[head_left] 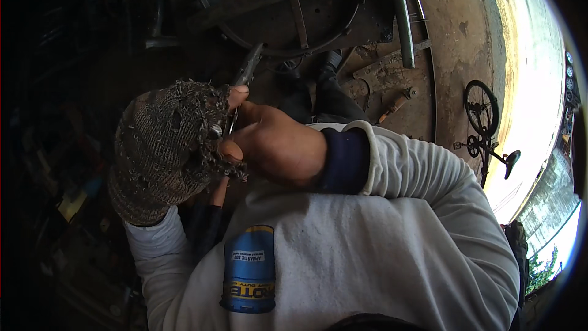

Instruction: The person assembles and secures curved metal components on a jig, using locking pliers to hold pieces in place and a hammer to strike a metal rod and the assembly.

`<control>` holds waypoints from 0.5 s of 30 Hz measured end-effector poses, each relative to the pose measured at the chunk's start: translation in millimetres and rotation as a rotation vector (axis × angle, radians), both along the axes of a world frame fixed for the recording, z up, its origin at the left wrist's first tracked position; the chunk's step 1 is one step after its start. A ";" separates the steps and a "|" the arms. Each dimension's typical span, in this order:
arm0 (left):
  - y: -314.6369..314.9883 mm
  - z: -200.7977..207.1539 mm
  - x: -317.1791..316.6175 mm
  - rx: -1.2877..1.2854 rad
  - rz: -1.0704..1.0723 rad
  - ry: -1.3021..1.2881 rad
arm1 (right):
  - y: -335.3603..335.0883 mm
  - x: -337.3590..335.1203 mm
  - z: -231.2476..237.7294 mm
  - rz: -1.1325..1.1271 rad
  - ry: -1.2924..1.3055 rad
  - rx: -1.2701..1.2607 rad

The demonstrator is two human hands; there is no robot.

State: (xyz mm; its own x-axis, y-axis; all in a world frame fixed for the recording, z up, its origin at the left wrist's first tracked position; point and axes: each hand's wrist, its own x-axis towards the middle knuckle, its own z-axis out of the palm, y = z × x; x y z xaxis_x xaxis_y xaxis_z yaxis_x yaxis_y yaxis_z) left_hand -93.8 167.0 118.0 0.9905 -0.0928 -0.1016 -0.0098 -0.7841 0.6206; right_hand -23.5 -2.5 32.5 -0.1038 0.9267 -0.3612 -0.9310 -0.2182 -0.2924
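Note:
My left hand (pixel 168 144) wears a dark, frayed knitted glove, with bare fingertips sticking out of its torn end. It is closed around a dark metal tool (pixel 248 66) with a long tapering end, perhaps pliers, pointing away from me. A round metal end (pixel 215 130) shows at the glove. My bare right hand (pixel 269 138) presses against the gloved hand, bent at the wrist and curled closed. Most of its fingers are hidden, and what they hold cannot be made out. One more finger (pixel 219 192) shows below the glove; I cannot tell whose it is.
A dark metal frame (pixel 324 43) with a curved ring and bars stands ahead, one bar (pixel 401 24) jutting toward me. An orange-brown handled tool (pixel 395 105) lies on the floor. A bicycle (pixel 482 116) stands at the right. A blue can shape (pixel 248 270) shows against my white shirt.

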 end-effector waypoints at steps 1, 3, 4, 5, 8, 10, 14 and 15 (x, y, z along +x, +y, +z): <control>-0.1 0.6 5.1 0.020 0.011 -0.028 | 1.1 -4.2 0.3 -0.022 0.018 -0.021; 1.5 0.6 10.9 0.037 0.019 -0.054 | -1.1 -5.8 -6.4 -0.065 -0.387 -0.023; 3.2 2.1 11.2 0.036 0.153 -0.053 | 0.3 6.7 -9.8 0.054 -0.249 0.081; 5.0 2.6 11.3 0.034 0.285 -0.054 | 1.0 14.9 -10.8 0.171 -0.111 0.183; 9.8 5.6 7.9 0.108 0.423 -0.147 | -2.7 15.2 -0.2 0.250 -0.587 0.334; 21.9 10.9 -2.2 0.043 0.478 -0.225 | -4.4 30.3 10.0 0.342 -0.681 0.342; 69.4 43.6 -59.3 0.007 0.623 -0.289 | -26.0 82.5 18.0 0.314 -0.938 0.271; 80.3 46.7 -67.0 0.027 0.659 -0.275 | -37.2 98.1 17.2 0.224 -0.943 0.205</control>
